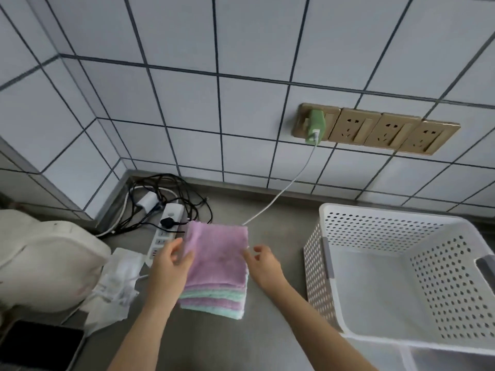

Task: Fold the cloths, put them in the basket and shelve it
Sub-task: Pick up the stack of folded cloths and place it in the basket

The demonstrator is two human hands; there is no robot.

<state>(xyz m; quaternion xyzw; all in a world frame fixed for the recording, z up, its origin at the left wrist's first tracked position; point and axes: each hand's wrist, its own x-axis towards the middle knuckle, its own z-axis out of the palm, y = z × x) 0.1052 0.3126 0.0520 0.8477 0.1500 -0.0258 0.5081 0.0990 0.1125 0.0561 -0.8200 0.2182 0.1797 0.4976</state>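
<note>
The folded cloths [214, 285] sit in one stack on the grey counter [241, 344], left of the empty white basket [396, 263], probably squared up for lifting together. The left hand [168, 266] pinches the pink top cloth's left edge; the right hand [263, 262] touches its right edge, fingers loosely curled. About six layers show, pink and mint alternating; one basket.
</note>
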